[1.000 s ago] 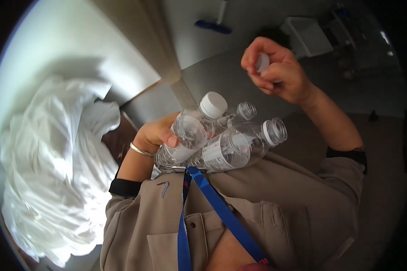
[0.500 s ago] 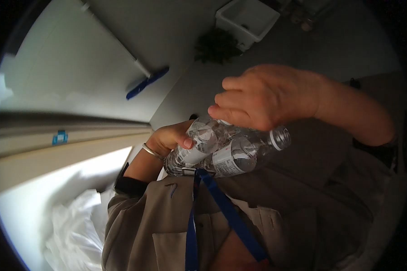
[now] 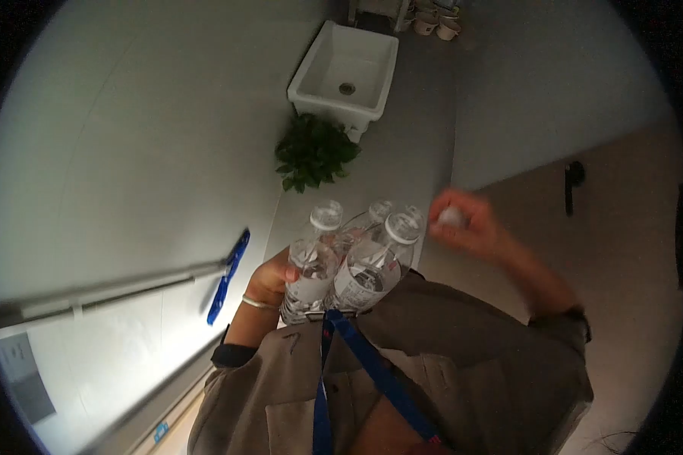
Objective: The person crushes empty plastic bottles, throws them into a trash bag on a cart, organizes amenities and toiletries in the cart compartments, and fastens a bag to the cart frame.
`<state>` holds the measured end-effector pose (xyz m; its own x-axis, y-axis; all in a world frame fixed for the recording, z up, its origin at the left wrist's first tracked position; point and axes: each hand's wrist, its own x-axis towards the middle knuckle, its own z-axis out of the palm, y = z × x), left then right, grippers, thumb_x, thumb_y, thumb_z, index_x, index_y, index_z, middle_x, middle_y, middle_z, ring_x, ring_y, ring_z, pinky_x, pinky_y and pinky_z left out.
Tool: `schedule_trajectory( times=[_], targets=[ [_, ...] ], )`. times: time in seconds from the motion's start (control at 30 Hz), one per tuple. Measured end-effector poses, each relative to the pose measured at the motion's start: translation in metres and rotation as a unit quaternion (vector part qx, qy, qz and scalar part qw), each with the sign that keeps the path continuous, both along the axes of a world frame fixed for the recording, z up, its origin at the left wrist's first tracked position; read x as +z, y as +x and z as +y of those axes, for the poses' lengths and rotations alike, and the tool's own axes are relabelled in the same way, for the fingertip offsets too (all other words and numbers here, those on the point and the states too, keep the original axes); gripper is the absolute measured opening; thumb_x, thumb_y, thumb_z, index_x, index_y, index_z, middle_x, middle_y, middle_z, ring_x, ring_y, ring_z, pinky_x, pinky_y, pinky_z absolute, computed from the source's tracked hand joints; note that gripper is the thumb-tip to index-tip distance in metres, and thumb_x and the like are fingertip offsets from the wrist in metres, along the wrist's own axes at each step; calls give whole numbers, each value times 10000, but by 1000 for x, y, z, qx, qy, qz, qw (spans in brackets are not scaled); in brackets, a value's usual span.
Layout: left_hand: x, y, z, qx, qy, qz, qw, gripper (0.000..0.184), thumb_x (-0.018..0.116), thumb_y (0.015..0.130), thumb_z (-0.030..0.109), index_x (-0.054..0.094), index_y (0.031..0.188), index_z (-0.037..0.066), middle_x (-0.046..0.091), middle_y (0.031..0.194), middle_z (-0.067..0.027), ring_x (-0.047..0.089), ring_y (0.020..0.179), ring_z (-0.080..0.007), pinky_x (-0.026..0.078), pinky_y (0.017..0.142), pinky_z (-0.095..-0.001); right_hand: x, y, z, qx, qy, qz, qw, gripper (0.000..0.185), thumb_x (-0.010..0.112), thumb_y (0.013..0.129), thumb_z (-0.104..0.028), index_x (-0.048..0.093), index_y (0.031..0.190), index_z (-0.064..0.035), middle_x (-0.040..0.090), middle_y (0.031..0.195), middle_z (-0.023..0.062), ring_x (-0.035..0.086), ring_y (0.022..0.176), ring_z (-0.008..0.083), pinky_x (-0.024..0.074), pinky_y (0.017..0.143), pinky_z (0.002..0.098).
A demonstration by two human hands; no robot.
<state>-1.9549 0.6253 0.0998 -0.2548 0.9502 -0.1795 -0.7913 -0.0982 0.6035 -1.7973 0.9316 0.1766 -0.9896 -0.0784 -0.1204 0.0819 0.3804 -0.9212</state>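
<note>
Several clear plastic bottles rest against my chest, held by my left hand, whose thumb presses on the side of the left bottle. A larger bottle with a pale label leans to the right of it, its mouth uncapped. Behind them another bottle neck shows. The left bottle has no cap on its mouth either. Just right of the bottles, my right hand is curled around white caps, slightly blurred and apart from the bottles.
A white sink stands at the top, with a green plant below it. A blue-headed mop is at the left by the wall. Small pots sit at the top. A dark door handle is at the right.
The view has turned toward the sink and plant. My right hand came over the bottles, then moved away to the right. The white cap on the left bottle is off.
</note>
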Motion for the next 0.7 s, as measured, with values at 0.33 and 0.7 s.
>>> schedule_trajectory(
  times=[0.33, 0.7],
  targets=[
    [-9, -92, 138, 131, -174, 17, 976, 881, 765, 695, 477, 434, 1358, 0, 566, 1263, -149, 575, 1128, -278, 472, 958, -387, -12, -149, 85, 2, -121, -116, 986, 686, 717, 838, -428, 462, 1328, -21, 611, 1108, 172, 637, 967, 278, 548, 808, 418],
    [-80, -272, 313, 147, -133, -178, 964, 753, 436, 883, 669, 465, 1364, 92, 546, 1299, -140, 528, 1168, -335, 432, 1004, -466, -143, -354, 225, -121, -348, -391, 844, 423, 712, 810, -531, 568, 782, -135, 434, 558, -37, 384, 419, 71, 252, 369, 223]
  ],
)
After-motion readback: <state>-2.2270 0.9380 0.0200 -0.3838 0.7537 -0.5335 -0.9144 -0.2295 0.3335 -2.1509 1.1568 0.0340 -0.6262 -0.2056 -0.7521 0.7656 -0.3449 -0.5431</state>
